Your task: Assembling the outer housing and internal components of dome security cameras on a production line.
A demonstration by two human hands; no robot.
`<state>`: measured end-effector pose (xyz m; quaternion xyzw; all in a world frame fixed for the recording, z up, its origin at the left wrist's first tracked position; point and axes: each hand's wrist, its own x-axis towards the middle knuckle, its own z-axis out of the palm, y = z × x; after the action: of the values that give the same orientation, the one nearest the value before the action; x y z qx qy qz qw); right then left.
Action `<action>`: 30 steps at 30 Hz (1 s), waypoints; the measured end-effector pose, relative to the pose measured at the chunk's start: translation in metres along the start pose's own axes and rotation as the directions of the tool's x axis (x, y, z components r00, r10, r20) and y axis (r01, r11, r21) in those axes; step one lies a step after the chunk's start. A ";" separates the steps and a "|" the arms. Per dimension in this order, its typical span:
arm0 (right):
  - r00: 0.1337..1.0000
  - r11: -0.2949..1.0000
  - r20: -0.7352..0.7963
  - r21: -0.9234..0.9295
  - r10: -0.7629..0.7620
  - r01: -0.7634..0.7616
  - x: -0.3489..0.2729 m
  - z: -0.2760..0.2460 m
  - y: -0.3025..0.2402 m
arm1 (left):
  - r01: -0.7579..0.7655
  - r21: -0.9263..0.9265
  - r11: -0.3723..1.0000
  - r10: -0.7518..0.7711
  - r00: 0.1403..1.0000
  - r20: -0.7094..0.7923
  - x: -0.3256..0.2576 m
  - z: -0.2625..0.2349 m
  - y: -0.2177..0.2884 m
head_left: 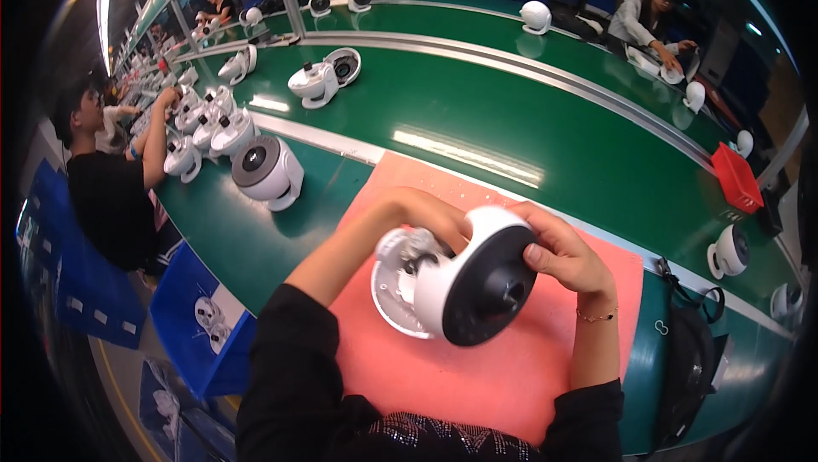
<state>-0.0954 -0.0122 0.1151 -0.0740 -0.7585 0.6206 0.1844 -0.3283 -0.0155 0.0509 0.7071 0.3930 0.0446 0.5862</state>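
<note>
Over the pink mat I hold a white dome-shaped security camera with a round black front face, tilted toward the lower right. My right hand grips its upper right rim, thumb on the black face and fingers behind. From the left, my left hand reaches to the back of the white housing, and its fingers are hidden there. An open white base with parts inside adjoins the housing on the left, somewhat blurred.
A finished-looking camera stands left of the mat, beside several white camera units. A co-worker reaches toward them. Farther off lie an opened unit and a red basket. A black bag sits right; a blue bin left.
</note>
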 end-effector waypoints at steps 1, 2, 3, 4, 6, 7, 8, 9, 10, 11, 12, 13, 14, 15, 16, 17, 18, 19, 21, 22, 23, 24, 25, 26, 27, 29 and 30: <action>0.995 1.000 0.102 0.012 0.021 -0.022 0.003 0.003 -0.001 | 0.005 -0.019 1.000 -0.006 1.000 -0.018 0.002 0.002 -0.028; 0.981 0.998 0.186 0.014 0.052 -0.055 0.004 0.003 0.000 | 0.010 -0.132 0.991 -0.011 1.000 -0.007 0.023 0.007 -0.053; 0.976 0.997 0.203 -0.012 0.074 -0.073 0.006 0.004 0.006 | 0.020 -0.245 0.969 -0.020 1.000 0.002 0.046 0.011 -0.077; 0.965 0.991 0.225 -0.014 0.136 -0.137 0.008 0.004 0.008 | 0.031 -0.355 0.934 -0.028 1.000 0.013 0.063 0.016 -0.103; 0.941 0.976 0.268 0.006 0.207 -0.217 0.014 0.005 0.013 | 0.060 -0.559 0.827 -0.052 0.998 0.029 0.060 0.026 -0.169; 0.945 0.968 0.214 -0.054 0.249 -0.243 0.006 -0.009 0.018 | -0.280 -0.024 0.960 0.276 0.955 -0.109 0.015 0.031 -0.043; 0.942 0.962 0.202 -0.113 0.267 -0.248 0.006 -0.009 0.017 | -0.257 -0.151 0.955 0.217 0.947 -0.236 -0.014 0.041 -0.004; 0.948 0.958 0.170 -0.149 0.268 -0.245 0.006 -0.007 0.012 | -0.244 -0.275 0.930 0.143 0.929 -0.341 -0.029 0.047 0.015; 0.946 0.952 0.143 -0.139 0.292 -0.273 0.001 -0.012 0.012 | -0.257 -0.356 0.899 0.044 0.860 -0.509 -0.035 0.052 0.019; 0.950 0.954 0.186 -0.213 0.250 -0.210 0.003 -0.013 0.010 | -0.270 -0.427 0.863 -0.097 0.741 -0.665 -0.050 0.063 0.019; 0.949 0.950 0.240 -0.283 0.203 -0.132 0.006 -0.011 0.008 | -0.270 -0.359 0.893 -0.119 0.628 -0.769 -0.067 0.078 0.021; 0.959 0.964 0.258 -0.263 0.118 -0.047 0.007 -0.009 0.014 | -0.264 -0.292 0.919 -0.127 0.505 -0.854 -0.076 0.097 0.021; 0.957 0.966 0.262 -0.252 0.123 -0.055 0.007 -0.010 0.013 | -0.306 -0.285 0.908 -0.137 0.425 -0.895 -0.079 0.116 0.021; 0.913 0.939 0.283 -0.267 0.293 -0.218 0.011 -0.010 0.007 | -0.344 -0.270 0.900 -0.151 0.335 -0.930 -0.084 0.138 0.023; 0.839 0.876 0.285 -0.290 0.463 -0.385 0.012 -0.011 0.006 | -0.362 -0.317 0.877 -0.212 0.300 -0.930 -0.084 0.153 0.026; 0.868 0.902 0.256 -0.196 0.425 -0.384 0.010 -0.012 0.013 | -0.364 -0.327 0.872 -0.216 0.313 -0.925 -0.084 0.165 0.025; 0.872 0.904 0.237 -0.130 0.428 -0.408 0.009 -0.013 0.021 | -0.297 -0.217 0.930 -0.133 0.280 -0.951 -0.086 0.175 0.023; 0.874 0.902 0.230 -0.065 0.429 -0.426 0.011 -0.011 0.025 | -0.221 -0.105 0.970 -0.050 0.243 -0.969 -0.090 0.186 0.023; 0.862 0.884 0.211 -0.016 0.460 -0.468 0.012 -0.008 0.023 | -0.218 -0.104 0.970 -0.050 0.240 -0.969 -0.098 0.205 0.025; 0.861 0.879 0.192 -0.014 0.470 -0.476 0.012 -0.007 0.021 | -0.217 -0.093 0.972 -0.040 0.239 -0.970 -0.100 0.211 0.027; 0.860 0.874 0.172 -0.013 0.480 -0.485 0.011 -0.006 0.018 | -0.220 -0.100 0.970 -0.045 0.241 -0.969 -0.100 0.214 0.036; 0.858 0.877 0.183 -0.061 0.479 -0.477 0.011 -0.004 0.011 | -0.394 -0.303 0.868 -0.197 0.286 -0.938 -0.100 0.215 0.051; 0.856 0.879 0.197 -0.109 0.477 -0.465 0.013 0.000 0.003 | -0.536 -0.479 0.695 -0.331 0.354 -0.875 -0.099 0.217 0.059; 0.852 0.875 0.202 -0.091 0.483 -0.475 0.014 0.006 -0.008 | -0.598 -0.492 0.632 -0.284 0.412 -0.866 -0.096 0.223 0.054; 0.897 0.914 0.179 -0.129 0.404 -0.385 0.012 0.011 -0.011 | -0.597 -0.494 0.633 -0.289 0.409 -0.865 -0.093 0.228 0.055; 0.950 0.952 0.154 -0.192 0.270 -0.240 0.010 0.019 -0.018 | -0.771 -0.442 0.458 -0.225 0.380 -0.897 -0.084 0.233 0.060; 0.965 0.955 0.142 -0.230 0.221 -0.185 0.009 0.023 -0.020 | -0.817 -0.371 0.442 -0.183 0.323 -0.928 -0.076 0.232 0.061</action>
<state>-0.1098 -0.0346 0.1321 -0.1191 -0.8222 0.5547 0.0464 -0.2282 -0.2464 0.0617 0.2628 0.3816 0.7298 0.5027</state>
